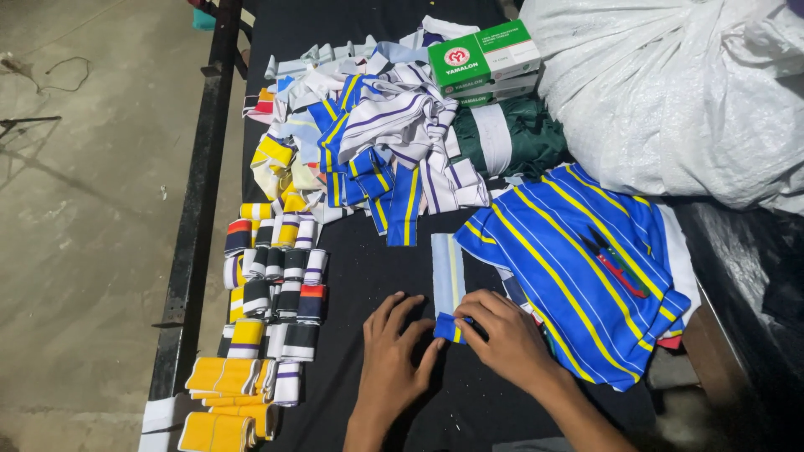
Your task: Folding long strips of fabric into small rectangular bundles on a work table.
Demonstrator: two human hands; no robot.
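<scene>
Low in the centre of the frame, your right hand pinches the folded near end of a pale blue fabric strip, which runs up the black table away from your fingers. Your left hand lies flat just left of the fold, fingers spread and holding nothing. At upper right, a white sack bulges, its contents hidden. Beside it, two green and white boxes sit stacked and closed.
</scene>
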